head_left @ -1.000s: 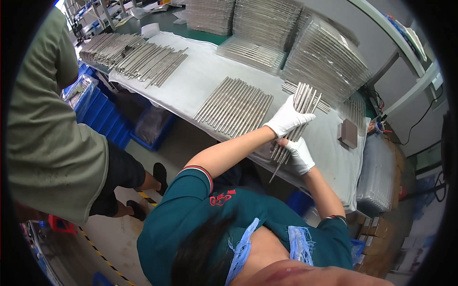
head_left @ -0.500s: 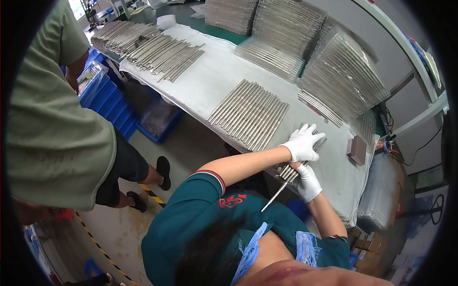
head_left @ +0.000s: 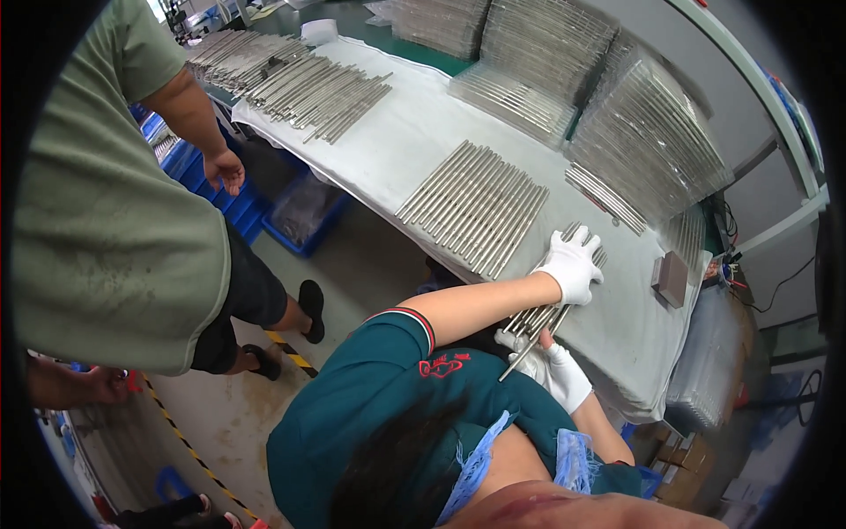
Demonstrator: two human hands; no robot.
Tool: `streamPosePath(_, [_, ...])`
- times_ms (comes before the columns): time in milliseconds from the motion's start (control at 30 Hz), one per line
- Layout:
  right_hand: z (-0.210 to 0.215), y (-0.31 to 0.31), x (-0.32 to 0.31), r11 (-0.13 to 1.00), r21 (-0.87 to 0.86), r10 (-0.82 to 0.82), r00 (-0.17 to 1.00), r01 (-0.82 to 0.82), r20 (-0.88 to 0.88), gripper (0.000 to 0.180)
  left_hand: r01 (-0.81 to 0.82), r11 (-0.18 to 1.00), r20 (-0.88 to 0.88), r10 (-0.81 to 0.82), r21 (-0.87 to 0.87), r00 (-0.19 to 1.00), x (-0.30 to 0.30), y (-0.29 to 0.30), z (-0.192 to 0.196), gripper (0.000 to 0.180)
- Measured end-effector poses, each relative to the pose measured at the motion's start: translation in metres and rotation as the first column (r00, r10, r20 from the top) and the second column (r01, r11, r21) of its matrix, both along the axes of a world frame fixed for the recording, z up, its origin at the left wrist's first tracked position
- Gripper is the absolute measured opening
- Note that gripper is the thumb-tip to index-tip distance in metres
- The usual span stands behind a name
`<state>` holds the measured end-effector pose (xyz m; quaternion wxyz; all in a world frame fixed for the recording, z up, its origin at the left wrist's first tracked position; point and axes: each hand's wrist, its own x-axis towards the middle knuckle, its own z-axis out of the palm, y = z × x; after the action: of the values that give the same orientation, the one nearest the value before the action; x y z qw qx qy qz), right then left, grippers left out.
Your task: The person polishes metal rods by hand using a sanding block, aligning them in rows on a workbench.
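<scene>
My left hand (head_left: 574, 265), in a white glove, lies flat with spread fingers on a bundle of thin metal rods (head_left: 539, 316) at the near edge of the white-covered table (head_left: 414, 150). The bundle's far tips stick out beyond the fingers. My right hand (head_left: 557, 370), also gloved, is below the table edge and grips the bundle's near ends, with one rod poking down toward my teal shirt. A neat row of the same rods (head_left: 476, 204) lies just left of my left hand.
Stacks of clear trays filled with rods (head_left: 648, 141) stand along the back of the table. A small brown block (head_left: 672, 278) sits to the right, loose rods (head_left: 308, 84) at the far left. A person in a green shirt (head_left: 106, 229) stands at my left, beside blue crates (head_left: 304, 212).
The bundle was held up in both hands over the table edge. It has come down onto the cloth, and my left hand has flattened on top of it.
</scene>
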<state>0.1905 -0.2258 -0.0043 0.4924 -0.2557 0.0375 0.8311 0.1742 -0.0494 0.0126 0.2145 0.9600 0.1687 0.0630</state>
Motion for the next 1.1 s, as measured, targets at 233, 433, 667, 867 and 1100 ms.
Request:
streamPosePath(233, [0.041, -0.019, -0.027, 0.994, -0.054, -0.077, 0.946, 0.098, 0.315, 0.035, -0.001, 0.996, -0.031, 0.004, 0.093, 1.000, 0.007, 0.004, -0.008, 0.052])
streamPosePath(433, [0.088, -0.063, -0.022, 0.966, 0.236, -0.001, 0.913, -0.104, 0.407, 0.043, -0.038, 0.988, -0.068, 0.049, 0.152, 0.996, 0.011, 0.007, -0.008, 0.058])
streamPosePath(667, [0.083, -0.062, 0.032, 0.960, 0.279, -0.270, 0.404, 0.036, 0.874, 0.048, -0.062, 0.966, -0.054, 0.078, 0.252, 0.996, 0.013, 0.014, -0.016, 0.065])
streamPosePath(867, [0.032, -0.021, 0.067, 0.999, -0.046, 0.043, -0.225, -0.007, 0.973, 0.068, -0.198, 0.940, 0.293, 0.113, 0.277, 0.950, 0.001, 0.036, -0.032, 0.069])
streamPosePath(1100, [0.040, -0.011, 0.090, 0.985, -0.149, 0.121, -0.265, -0.086, 0.957, 0.066, -0.344, 0.751, 0.323, 0.183, 0.563, 0.928, -0.092, 0.145, -0.024, 0.066])
